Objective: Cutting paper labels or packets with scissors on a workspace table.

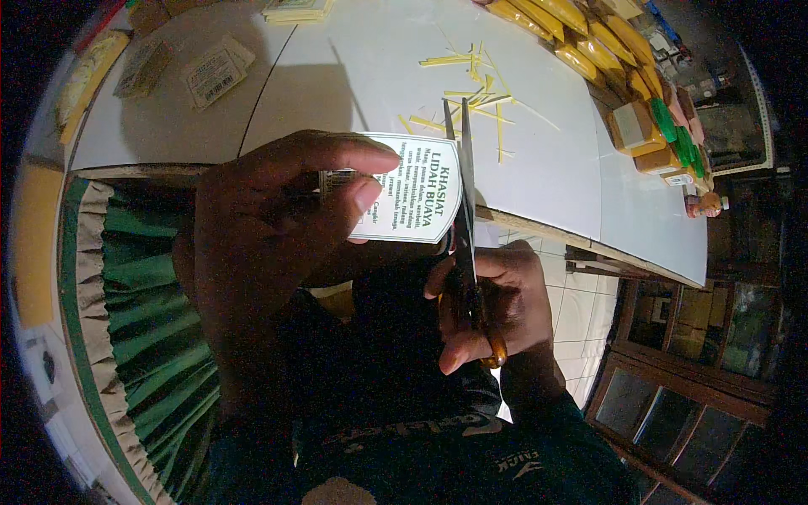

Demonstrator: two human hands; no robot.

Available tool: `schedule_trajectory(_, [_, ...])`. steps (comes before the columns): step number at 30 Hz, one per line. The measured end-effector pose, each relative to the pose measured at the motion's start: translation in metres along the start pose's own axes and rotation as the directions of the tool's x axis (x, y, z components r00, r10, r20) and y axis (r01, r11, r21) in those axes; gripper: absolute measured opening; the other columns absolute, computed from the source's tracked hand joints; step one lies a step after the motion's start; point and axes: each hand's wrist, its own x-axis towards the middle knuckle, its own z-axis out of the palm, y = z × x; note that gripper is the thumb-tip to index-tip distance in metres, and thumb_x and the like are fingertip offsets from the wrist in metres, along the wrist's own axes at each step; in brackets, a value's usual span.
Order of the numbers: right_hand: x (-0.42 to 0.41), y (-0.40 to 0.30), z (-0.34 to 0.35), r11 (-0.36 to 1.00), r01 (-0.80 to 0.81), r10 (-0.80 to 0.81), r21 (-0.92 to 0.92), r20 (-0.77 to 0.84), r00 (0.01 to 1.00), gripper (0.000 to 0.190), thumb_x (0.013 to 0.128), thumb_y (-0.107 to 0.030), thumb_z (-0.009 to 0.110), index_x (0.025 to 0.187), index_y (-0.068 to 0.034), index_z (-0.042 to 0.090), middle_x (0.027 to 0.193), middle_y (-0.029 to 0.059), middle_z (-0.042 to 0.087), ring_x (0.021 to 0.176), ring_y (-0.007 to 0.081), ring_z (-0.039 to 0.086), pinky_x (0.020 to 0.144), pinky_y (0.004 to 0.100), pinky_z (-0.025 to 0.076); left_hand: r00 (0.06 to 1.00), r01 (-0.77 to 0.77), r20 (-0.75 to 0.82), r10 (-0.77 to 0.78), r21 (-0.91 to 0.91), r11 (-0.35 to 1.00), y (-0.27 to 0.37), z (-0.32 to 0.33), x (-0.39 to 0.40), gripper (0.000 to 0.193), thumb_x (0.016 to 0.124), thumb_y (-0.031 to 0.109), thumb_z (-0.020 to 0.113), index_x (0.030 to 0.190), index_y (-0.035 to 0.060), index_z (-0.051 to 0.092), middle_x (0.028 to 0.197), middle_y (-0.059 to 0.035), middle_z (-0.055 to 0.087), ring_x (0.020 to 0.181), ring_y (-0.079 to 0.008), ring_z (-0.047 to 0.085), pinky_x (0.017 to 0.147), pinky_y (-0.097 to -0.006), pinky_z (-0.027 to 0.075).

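My left hand point(278, 196) pinches a white printed paper label point(435, 189) between thumb and fingers; its rounded end points right and it bears dark green writing. In my right hand point(499, 303) is a pair of scissors point(468, 208) with orange-brown handles. Their blades point away from me, parted slightly at the tips, and lie along the label's rounded edge. Beyond the tips, thin yellow and white paper trimmings point(486, 104) lie scattered on the white tabletop point(549, 170).
Printed labels point(218, 72) lie at the back left, with a stack of labels point(298, 9) at the far edge. Yellow-filled plastic packets point(593, 53), tubs with green lids point(663, 120) and a small bottle point(706, 205) stand at right. A green pleated cloth point(158, 315) hangs at left.
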Motion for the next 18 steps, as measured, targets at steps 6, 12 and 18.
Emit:
schedule_trajectory(6, [-0.002, 0.003, 0.0, 1.0, 0.009, -0.009, -0.021, 0.004, 1.0, 0.065, 0.046, -0.039, 0.094, 0.085, 0.004, 0.064, 0.054, 0.0043, 0.062, 0.046, 0.0101, 0.06, 0.042, 0.0204, 0.042, 0.996, 0.084, 0.004, -0.084, -0.105, 0.991, 0.011, -0.001, -0.001, 0.017, 0.081, -0.001, 0.064, 0.098, 0.0009, 0.068, 0.092, -0.009, 0.069, 0.078, -0.008, 0.063, 0.065, -0.0216, 0.051])
schedule_trajectory(12, [-0.003, 0.005, 0.001, 0.994, -0.017, 0.018, 0.106, -0.008, 1.0, 0.066, 0.045, -0.04, 0.094, 0.083, 0.004, 0.063, 0.053, 0.0041, 0.061, 0.045, 0.0103, 0.06, 0.041, 0.0202, 0.042, 0.997, 0.073, 0.004, -0.073, -0.098, 0.993, 0.009, -0.002, 0.001, 0.018, 0.081, -0.002, 0.063, 0.098, 0.0007, 0.068, 0.086, -0.0084, 0.069, 0.075, -0.0085, 0.063, 0.064, -0.0212, 0.05])
schedule_trajectory(18, [-0.002, 0.001, -0.001, 1.0, 0.016, -0.016, -0.008, 0.011, 1.0, 0.065, 0.042, -0.04, 0.094, 0.081, 0.004, 0.064, 0.053, 0.0033, 0.06, 0.046, 0.0095, 0.061, 0.041, 0.0197, 0.043, 0.979, 0.2, -0.025, -0.202, -0.083, 0.976, 0.02, -0.003, 0.0, 0.018, 0.08, -0.003, 0.061, 0.097, 0.0008, 0.068, 0.083, -0.0084, 0.068, 0.072, -0.0098, 0.064, 0.061, -0.0221, 0.052])
